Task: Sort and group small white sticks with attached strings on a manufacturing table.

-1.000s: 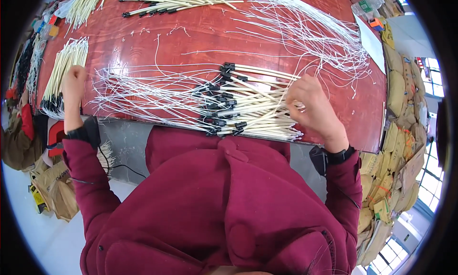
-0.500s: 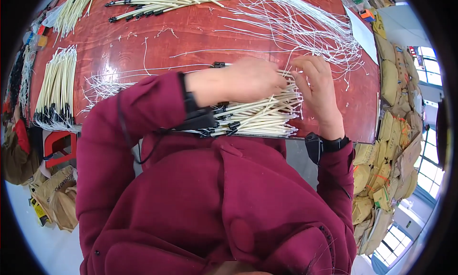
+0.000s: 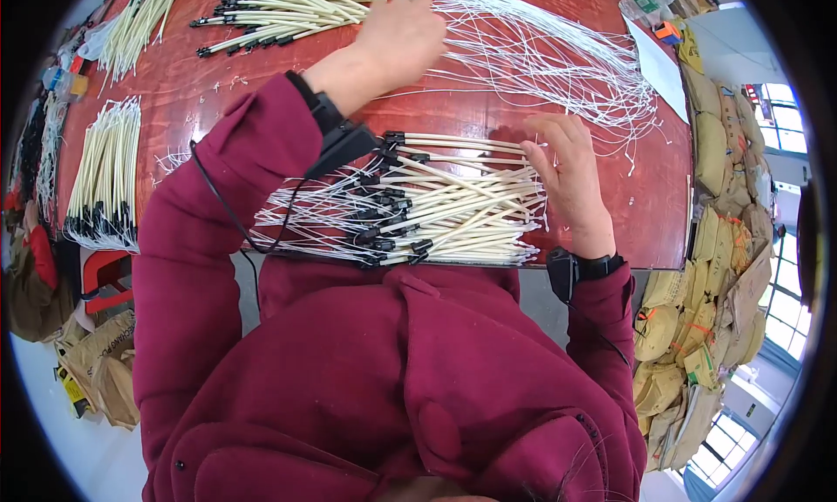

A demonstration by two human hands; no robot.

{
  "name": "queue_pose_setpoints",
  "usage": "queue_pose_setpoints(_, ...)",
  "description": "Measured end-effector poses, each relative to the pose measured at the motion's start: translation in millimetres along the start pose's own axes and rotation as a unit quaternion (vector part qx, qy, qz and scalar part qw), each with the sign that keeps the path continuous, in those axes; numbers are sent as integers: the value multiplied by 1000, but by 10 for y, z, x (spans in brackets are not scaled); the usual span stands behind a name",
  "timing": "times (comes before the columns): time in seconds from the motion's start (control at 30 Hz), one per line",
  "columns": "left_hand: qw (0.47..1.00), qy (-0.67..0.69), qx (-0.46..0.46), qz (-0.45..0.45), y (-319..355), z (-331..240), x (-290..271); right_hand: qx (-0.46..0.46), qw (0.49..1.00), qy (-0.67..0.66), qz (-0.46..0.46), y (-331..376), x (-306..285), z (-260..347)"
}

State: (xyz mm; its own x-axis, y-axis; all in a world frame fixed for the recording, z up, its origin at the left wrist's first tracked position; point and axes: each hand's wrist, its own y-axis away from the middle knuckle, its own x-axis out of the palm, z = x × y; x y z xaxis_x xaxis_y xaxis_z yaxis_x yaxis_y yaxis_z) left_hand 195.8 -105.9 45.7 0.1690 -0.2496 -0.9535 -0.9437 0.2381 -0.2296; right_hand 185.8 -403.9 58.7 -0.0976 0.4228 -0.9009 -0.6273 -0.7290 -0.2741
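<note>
My left hand (image 3: 401, 42) reaches to the far pile of cream tubes (image 3: 305, 12) with black end pieces, beside a spread of loose white wires (image 3: 558, 53). Its fingers curl downward, and whatever they may pinch is hidden. Close to my body lies another pile of cream tubes (image 3: 471, 197), with black end pieces on the left and thin white wires (image 3: 309, 214) trailing from them. My right hand (image 3: 567, 172) rests by the right ends of these tubes. Its thumb and fingers are apart around the tip of an upper tube, without a visible grip.
A neat bundle of tubes (image 3: 105, 166) stands at the table's left edge, with a further bundle (image 3: 144, 23) at the far left. White paper (image 3: 656, 66) lies near the right edge. Stacked brown sacks (image 3: 711, 275) flank the table; a red stool (image 3: 106, 280) is at left.
My left hand has moved from the near tubes up and away to the far pile, uncovering the near pile's black ends and wires. My right hand stays by the tube ends.
</note>
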Motion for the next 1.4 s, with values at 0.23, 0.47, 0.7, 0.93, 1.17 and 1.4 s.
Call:
queue_pose_setpoints(0.23, 999, 40, -29, 6, 545, 68, 281, -36, 999, 1, 5, -125, 171, -67)
queue_pose_setpoints(0.47, 997, -28, 67, 11, 723, 151, 344, -59, 998, -7, 16, -344, 373, -4)
queue_pose_setpoints(0.7, 993, -51, 98, 34, 771, 112, 297, -69, 994, 47, 72, -360, 560, 6)
queue_pose_setpoints(0.93, 997, 74, -20, 8, 830, 236, 264, -85, 989, 19, 117, -343, 474, 28)
queue_pose_setpoints(1.17, 964, 186, -192, 10, 1148, 712, 52, -63, 993, 7, 100, -310, 516, -48)
queue_pose_setpoints(1.4, 963, 68, -259, 35, 1219, 919, -90, -35, 994, -17, 101, -353, 520, -27)
